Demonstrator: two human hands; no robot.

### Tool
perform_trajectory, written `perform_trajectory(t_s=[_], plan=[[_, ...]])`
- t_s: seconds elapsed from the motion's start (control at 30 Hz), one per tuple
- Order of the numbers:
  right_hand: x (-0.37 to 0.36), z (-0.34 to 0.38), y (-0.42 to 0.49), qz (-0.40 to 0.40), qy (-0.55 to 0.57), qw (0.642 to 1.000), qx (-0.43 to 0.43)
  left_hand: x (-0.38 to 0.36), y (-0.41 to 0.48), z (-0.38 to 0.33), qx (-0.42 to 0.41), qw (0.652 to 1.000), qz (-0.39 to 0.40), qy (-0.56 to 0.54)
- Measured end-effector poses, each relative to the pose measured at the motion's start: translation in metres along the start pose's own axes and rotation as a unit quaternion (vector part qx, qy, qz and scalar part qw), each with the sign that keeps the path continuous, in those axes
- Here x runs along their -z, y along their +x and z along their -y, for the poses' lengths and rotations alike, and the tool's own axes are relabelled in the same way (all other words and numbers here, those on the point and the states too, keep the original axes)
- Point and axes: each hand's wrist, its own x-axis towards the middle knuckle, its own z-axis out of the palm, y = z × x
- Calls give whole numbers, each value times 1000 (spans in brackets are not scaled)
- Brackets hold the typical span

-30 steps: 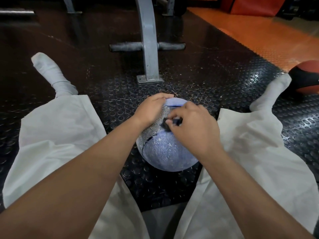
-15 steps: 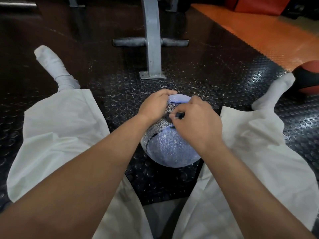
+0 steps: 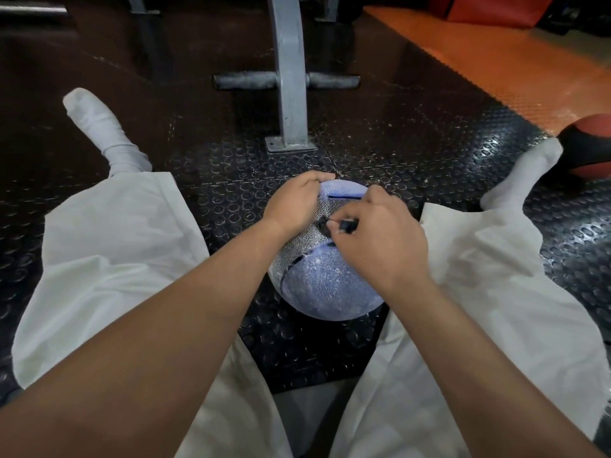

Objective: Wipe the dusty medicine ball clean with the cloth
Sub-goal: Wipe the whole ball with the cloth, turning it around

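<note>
A dusty blue and grey medicine ball (image 3: 325, 285) sits on the black studded floor between my outstretched legs. My left hand (image 3: 294, 206) rests on its upper left side with fingers curled over the top. My right hand (image 3: 377, 242) is on the ball's upper right and pinches a small dark cloth (image 3: 334, 224) against the grey panel. Most of the cloth is hidden in my fingers. White dust speckles the blue panel facing me.
A grey metal machine post (image 3: 291, 94) with a crossbar stands bolted to the floor just beyond the ball. A red and black ball (image 3: 591, 147) lies at the right by my right foot (image 3: 525, 173). Orange flooring (image 3: 496, 61) runs along the far right.
The view has shifted slightly. My right hand with the cloth has slid a little across the ball's top; my left hand stays on the ball.
</note>
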Motion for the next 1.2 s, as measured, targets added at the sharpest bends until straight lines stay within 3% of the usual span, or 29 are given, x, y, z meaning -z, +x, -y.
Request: perform_trajectory(t_s=[0.23, 0.5, 0.7, 0.87, 1.2], plan=[[-6, 4, 43, -28, -5, 999, -41, -2, -11, -2, -9, 1000, -2, -17], [-9, -4, -7, -43, 33, 998, 20, -4, 8, -5, 33, 999, -23, 17], [-1, -12, 23, -54, 10, 997, -52, -10, -2, -4, 11, 1000, -24, 14], [2, -6, 49, -10, -29, 999, -27, -16, -11, -8, -11, 998, -37, 46], [17, -33, 43, 9, 30, 999, -41, -25, -11, -17, -4, 997, -30, 66]])
